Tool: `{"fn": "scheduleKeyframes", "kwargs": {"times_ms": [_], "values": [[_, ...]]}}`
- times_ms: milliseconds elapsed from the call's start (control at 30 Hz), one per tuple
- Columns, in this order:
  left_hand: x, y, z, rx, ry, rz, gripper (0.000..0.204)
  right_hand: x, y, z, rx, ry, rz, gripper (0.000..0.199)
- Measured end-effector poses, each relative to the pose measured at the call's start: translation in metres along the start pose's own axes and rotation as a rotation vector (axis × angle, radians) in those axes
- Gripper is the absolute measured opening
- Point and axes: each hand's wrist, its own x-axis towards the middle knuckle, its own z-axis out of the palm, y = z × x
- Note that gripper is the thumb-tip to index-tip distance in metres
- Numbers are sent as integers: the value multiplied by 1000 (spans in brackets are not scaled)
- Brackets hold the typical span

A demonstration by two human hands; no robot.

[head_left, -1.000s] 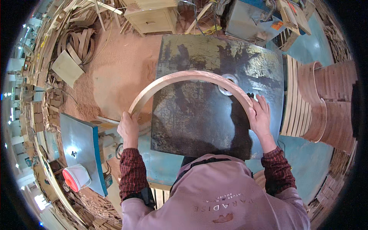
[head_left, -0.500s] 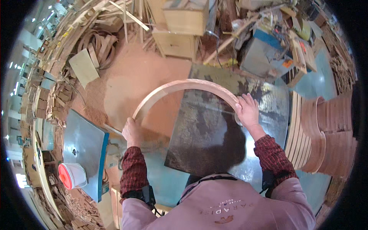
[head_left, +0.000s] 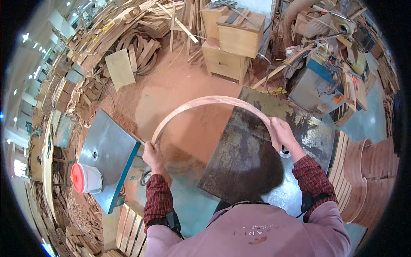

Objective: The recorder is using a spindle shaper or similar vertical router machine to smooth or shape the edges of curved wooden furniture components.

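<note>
A long bent strip of pale wood [head_left: 209, 102] arches in front of me, curved like a half hoop. My left hand [head_left: 153, 155] grips its left end, and my right hand [head_left: 283, 133] grips its right end. The arch hangs partly over a dark, worn metal machine table [head_left: 244, 162] and partly over the sawdust-covered floor [head_left: 171, 94]. A round hole or spindle spot [head_left: 284, 152] in the table lies just below my right hand.
Another metal table with blue edge [head_left: 107, 150] stands at left, a red-lidded white bucket [head_left: 84, 178] beside it. Stacks of curved wood pieces [head_left: 368, 171] sit at right. Wooden boxes [head_left: 231, 38], a blue machine [head_left: 317, 81] and scrap wood piles [head_left: 128, 38] lie beyond.
I have carried the curved strip to the left, off the middle of the dark table; its left half now hangs over the sawdust floor. Both hands kept hold of its ends.
</note>
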Motion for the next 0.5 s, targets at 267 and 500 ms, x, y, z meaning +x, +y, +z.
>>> {"fn": "scheduleKeyframes", "kwargs": {"times_ms": [267,500], "values": [[-34,9,-50,-681,113,39,22,-22,-81,16,82,-246,117,50],[-34,27,-72,-614,128,257,23,-83,-125,22,115,-277,17,49]]}}
